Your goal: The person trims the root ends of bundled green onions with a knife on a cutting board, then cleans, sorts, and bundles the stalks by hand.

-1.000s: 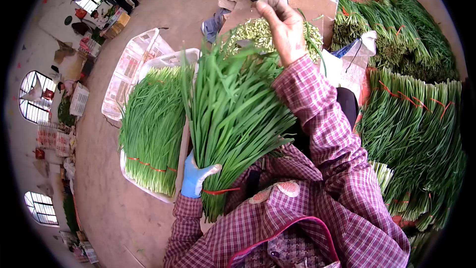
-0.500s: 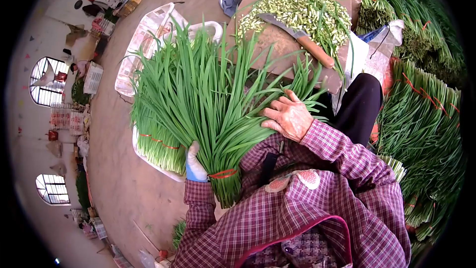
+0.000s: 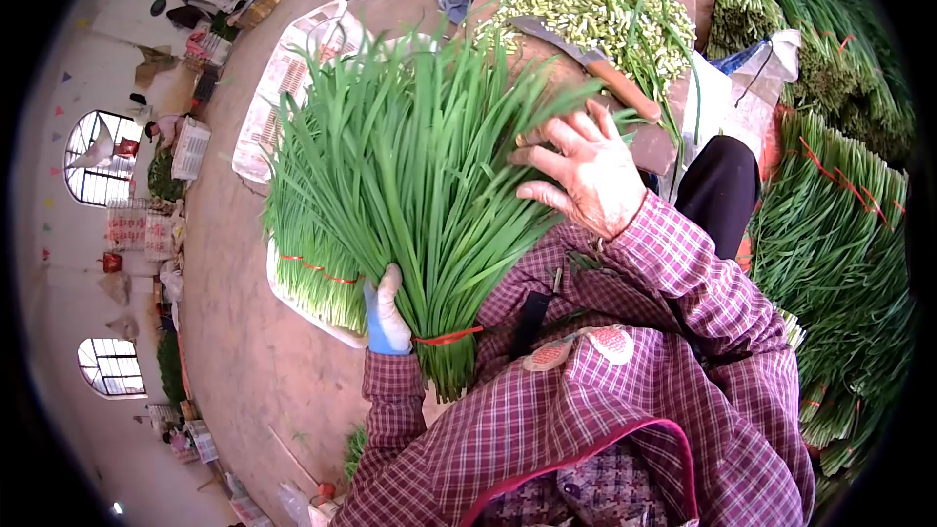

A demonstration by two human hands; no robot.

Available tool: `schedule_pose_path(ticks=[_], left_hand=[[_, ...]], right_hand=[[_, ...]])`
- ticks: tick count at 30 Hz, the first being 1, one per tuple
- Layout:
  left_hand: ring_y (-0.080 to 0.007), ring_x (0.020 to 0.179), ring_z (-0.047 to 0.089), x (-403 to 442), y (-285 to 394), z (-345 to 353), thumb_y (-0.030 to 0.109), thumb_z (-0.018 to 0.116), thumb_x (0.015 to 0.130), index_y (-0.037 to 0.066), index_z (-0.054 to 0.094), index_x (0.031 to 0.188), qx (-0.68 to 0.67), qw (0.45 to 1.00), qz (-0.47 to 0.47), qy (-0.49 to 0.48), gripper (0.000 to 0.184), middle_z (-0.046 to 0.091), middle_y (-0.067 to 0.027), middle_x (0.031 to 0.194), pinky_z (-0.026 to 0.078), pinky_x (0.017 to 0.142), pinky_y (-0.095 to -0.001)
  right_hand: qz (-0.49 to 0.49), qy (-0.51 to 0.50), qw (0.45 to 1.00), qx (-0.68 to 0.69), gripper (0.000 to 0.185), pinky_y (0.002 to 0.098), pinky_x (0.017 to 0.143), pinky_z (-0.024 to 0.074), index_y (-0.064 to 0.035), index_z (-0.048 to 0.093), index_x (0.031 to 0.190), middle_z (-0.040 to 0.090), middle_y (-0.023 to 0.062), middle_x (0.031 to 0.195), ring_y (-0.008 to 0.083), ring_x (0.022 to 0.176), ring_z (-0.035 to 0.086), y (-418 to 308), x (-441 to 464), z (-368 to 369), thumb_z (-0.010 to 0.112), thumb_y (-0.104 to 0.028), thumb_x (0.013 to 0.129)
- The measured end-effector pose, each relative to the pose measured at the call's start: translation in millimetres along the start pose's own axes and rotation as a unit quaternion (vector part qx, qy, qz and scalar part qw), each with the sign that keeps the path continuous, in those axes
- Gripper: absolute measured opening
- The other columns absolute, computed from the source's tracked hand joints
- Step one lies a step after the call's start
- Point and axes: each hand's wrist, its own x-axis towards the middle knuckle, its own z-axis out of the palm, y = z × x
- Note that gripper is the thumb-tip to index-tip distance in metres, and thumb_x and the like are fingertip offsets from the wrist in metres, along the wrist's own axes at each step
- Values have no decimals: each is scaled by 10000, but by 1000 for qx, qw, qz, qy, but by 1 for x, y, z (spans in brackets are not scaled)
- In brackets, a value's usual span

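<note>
My left hand (image 3: pixel 389 314), in a white and blue glove, is wrapped round the lower part of a big bunch of garlic chives (image 3: pixel 420 195). A red tie (image 3: pixel 447 337) circles the stems just below that hand, near their cut ends. At the right side of the leaves is my bare right hand (image 3: pixel 584 176), its fingers bent and spread apart against the blades. Some leaf tips by its fingertips are blurred. Behind the bunch, a knife (image 3: pixel 586 63) with a wooden handle lies on a brown board (image 3: pixel 547 68) beside a heap of chopped stem ends (image 3: pixel 605 24).
On the left, tied chives (image 3: pixel 317 283) stand in a white basket (image 3: pixel 344 334), with another pale crate (image 3: pixel 293 73) behind. Piles of red-tied chives (image 3: pixel 830 263) line the right side. My dark-trousered knee (image 3: pixel 722 181) is beside the board. Other people work far left.
My right hand has moved up and slightly right, lifting and pushing the drooping right-hand leaves upward. The bunch stands more upright; my left hand keeps its hold near the tie.
</note>
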Motion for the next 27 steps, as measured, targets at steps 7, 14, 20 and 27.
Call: schedule_pose_path(ticks=[7, 14, 20, 27], left_hand=[[-204, 1068, 588, -1, 27, 27, 278, 604, 926, -21, 465, 1353, 96, 995, 12, -15, 539, 583, -116, 1235, 482, 942, -336], [-221, 1098, 603, 8, 13, 8, 332, 591, 940, -10, 455, 1360, -37, 999, -38, -11, 559, 572, -121, 1272, 510, 941, -365], [-215, 1083, 610, 3, 11, 12, 317, 619, 921, -10, 466, 1345, -15, 999, -40, 1, 557, 581, -131, 1247, 515, 933, -360], [-205, 1097, 585, -7, 16, 33, 259, 623, 920, -34, 474, 1331, 78, 996, 30, 21, 527, 574, -131, 1243, 483, 956, -333]], right_hand=[[-141, 54, 986, 73, 422, 572, 1097, 308, -216, 608, 1127, 583, 16, 1131, 238, 1205, 506, -44, 49, 21, 658, -485, 806], [-25, -126, 990, 54, 419, 528, 1070, 339, -212, 649, 1128, 573, 13, 935, 210, 972, 559, -23, -17, 33, 599, -515, 843], [-30, -30, 995, 85, 378, 514, 1042, 364, -186, 667, 1080, 592, 5, 963, 217, 982, 559, -18, -12, 28, 609, -485, 857], [-69, 103, 985, 118, 218, 493, 1037, 373, -169, 639, 988, 592, -11, 1000, 201, 1024, 555, -40, 37, -12, 689, -239, 788]])
